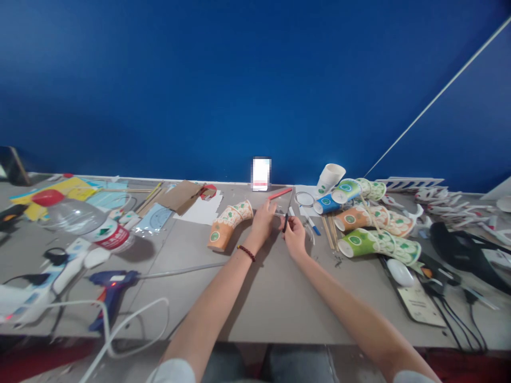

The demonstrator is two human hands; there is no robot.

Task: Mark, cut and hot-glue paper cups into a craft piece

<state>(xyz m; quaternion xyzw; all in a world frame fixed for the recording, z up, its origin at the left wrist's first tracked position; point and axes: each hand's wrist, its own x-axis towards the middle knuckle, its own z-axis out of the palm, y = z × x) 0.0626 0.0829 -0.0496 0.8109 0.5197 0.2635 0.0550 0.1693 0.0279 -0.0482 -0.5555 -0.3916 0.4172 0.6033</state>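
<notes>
In front of the screen (261, 174), upright presumably for viewing, the right hand (295, 237) pinched a tool (285, 223); the grip of the left hand (262, 223) was unclear.

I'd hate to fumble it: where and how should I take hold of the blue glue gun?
Probably by its handle, coming from the near table edge: the glue gun lies flat, its handle slanting that way, away from the grey stick jutting from its right end. Mind the white cable there.
</notes>
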